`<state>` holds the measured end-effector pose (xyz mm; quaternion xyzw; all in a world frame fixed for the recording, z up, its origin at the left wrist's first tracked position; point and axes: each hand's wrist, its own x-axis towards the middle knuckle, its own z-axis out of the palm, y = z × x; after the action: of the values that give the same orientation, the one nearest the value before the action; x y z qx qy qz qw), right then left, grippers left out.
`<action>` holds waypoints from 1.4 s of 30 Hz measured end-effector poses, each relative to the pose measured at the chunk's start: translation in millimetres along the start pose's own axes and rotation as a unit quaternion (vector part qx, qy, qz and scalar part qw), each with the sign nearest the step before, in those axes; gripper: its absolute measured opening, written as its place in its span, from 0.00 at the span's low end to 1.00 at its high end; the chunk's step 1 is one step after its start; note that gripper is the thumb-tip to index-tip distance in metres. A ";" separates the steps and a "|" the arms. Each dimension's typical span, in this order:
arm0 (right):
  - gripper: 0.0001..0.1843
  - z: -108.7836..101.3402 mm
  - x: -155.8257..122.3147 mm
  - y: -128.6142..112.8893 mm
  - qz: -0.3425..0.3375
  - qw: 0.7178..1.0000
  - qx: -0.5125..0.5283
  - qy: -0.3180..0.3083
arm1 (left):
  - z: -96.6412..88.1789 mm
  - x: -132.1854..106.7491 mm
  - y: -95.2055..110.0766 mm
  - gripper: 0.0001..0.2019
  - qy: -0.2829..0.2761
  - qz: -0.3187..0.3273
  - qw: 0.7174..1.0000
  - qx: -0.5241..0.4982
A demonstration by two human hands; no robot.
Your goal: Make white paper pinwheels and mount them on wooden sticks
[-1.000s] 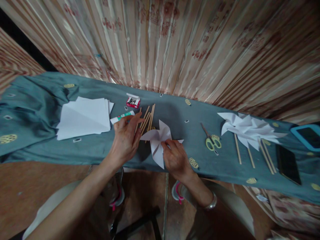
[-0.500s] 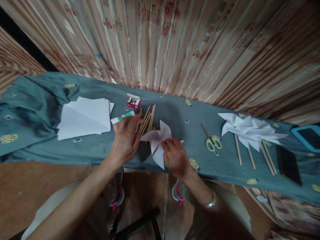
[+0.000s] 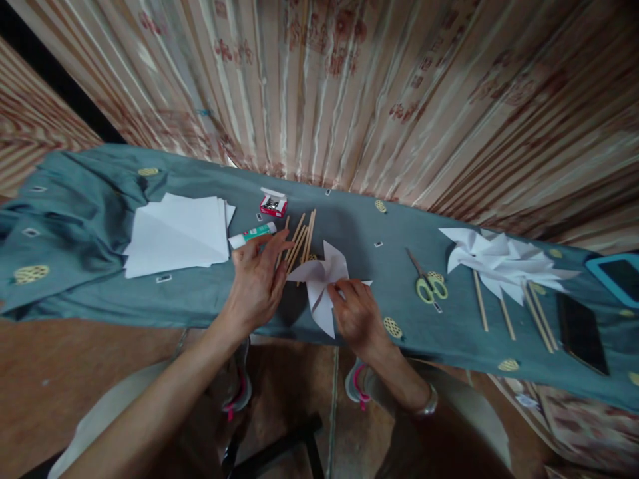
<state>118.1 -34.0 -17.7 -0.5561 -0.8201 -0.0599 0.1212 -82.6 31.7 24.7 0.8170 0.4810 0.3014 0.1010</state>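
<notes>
A white paper pinwheel [image 3: 319,279] is held above the cloth in front of me. My right hand [image 3: 357,313] pinches it near its centre, fingers closed on the paper. My left hand [image 3: 259,276] is just left of the pinwheel, its fingers stretched out and apart over the near ends of several wooden sticks [image 3: 303,238]. Beyond those fingers lies a white and green glue stick [image 3: 255,233]. A small red box [image 3: 273,203] stands with its lid up and shiny little metal pieces inside.
A stack of white paper [image 3: 180,236] lies at the left. Green-handled scissors [image 3: 426,283] rest right of my hands. Farther right are finished pinwheels [image 3: 504,259] with sticks, a black phone [image 3: 582,332] and a blue-framed device [image 3: 616,276]. A teal cloth [image 3: 359,226] covers the table.
The whole view has shifted slightly, so everything appears a little farther right. My hands keep nearly the same pose, with the right one still on the pinwheel.
</notes>
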 end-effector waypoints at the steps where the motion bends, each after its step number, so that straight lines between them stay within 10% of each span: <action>1: 0.15 0.6 -0.5 0.8 -0.001 1.000 0.005 0.001 | -0.6 -0.1 0.0 0.24 -0.003 -0.003 1.000 0.000; 36: 0.12 -2.8 14.3 -3.0 -0.006 0.999 -0.011 -0.048 | 4.1 -0.9 0.5 0.23 -0.004 -0.004 1.000 -0.019; 42: 0.18 -16.7 -0.4 14.4 0.024 0.997 0.055 0.043 | 9.4 0.9 6.3 0.23 -0.007 0.003 1.000 -0.024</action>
<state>133.9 -32.8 -2.3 -0.5653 -0.8023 -0.0358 0.1884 -72.2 30.4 20.4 0.8178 0.4705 0.3075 0.1235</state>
